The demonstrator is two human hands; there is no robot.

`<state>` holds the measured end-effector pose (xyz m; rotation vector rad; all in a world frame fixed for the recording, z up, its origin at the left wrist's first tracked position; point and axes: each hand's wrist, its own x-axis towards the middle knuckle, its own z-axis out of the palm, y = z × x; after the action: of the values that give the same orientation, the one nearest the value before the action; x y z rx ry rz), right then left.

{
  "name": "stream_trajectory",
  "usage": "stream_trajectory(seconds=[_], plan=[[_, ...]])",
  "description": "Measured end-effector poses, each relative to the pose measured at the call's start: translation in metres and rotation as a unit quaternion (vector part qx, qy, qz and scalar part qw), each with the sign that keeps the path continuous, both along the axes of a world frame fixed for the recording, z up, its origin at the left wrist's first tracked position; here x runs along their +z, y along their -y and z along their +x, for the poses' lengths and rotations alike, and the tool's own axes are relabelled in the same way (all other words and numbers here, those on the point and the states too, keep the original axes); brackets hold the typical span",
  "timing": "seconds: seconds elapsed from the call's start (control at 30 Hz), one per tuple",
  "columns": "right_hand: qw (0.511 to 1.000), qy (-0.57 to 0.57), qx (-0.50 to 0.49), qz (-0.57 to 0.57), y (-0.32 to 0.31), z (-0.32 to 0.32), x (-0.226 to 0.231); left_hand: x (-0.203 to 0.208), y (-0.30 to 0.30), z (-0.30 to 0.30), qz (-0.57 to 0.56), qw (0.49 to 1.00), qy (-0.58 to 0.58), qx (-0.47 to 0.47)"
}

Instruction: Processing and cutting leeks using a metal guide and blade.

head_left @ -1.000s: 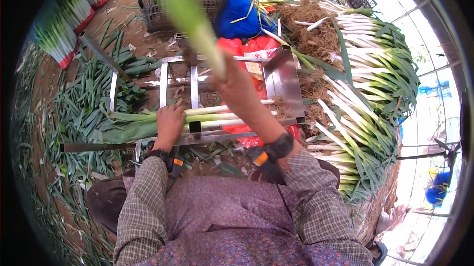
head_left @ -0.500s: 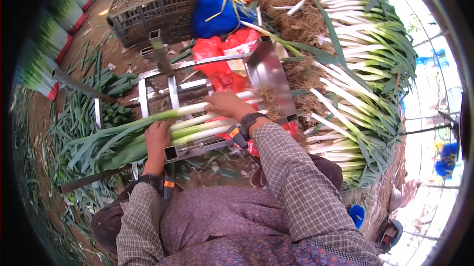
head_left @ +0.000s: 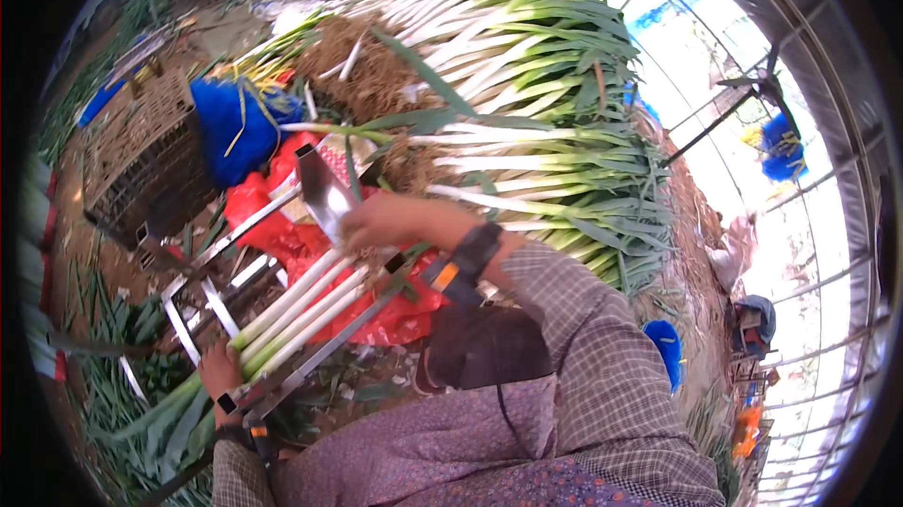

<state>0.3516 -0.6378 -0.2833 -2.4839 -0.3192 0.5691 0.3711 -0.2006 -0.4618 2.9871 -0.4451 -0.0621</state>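
A few leeks [head_left: 297, 308] lie side by side in a metal frame [head_left: 212, 305], white ends toward its upright plate [head_left: 324, 192] and green leaves [head_left: 174, 427] hanging past the near left end. My left hand [head_left: 222, 373] is closed over them where white turns green. At the root end, beside the plate, my right hand [head_left: 381, 223] has its fingers bent down and slightly blurred. It covers the roots, and what its fingers grip is hidden. Red plastic [head_left: 273, 215] lies under and behind the frame.
A large pile of leeks [head_left: 536, 65] with roots facing inward fills the far and right side. Beyond the frame stand a brown plastic crate [head_left: 136, 159] and a blue net bag [head_left: 235, 126]. Loose green leaves [head_left: 103, 328] litter the ground at left.
My view has swung to the right, so the frame sits farther left. My right hand has moved along the leeks to their root ends by the plate. My left hand stays on them.
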Motion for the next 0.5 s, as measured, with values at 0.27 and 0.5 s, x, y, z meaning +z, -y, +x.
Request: stream_trajectory(seconds=[0.27,0.5], plan=[[0.792,0.201,-0.576,0.031,0.254,-0.032,-0.069,0.005,0.019,-0.015,-0.019,0.995,0.093,0.022],[0.679,0.217,-0.695,0.092,0.264,0.003,-0.071,0.003,0.006,-0.014,0.013,0.995,0.093,0.027]])
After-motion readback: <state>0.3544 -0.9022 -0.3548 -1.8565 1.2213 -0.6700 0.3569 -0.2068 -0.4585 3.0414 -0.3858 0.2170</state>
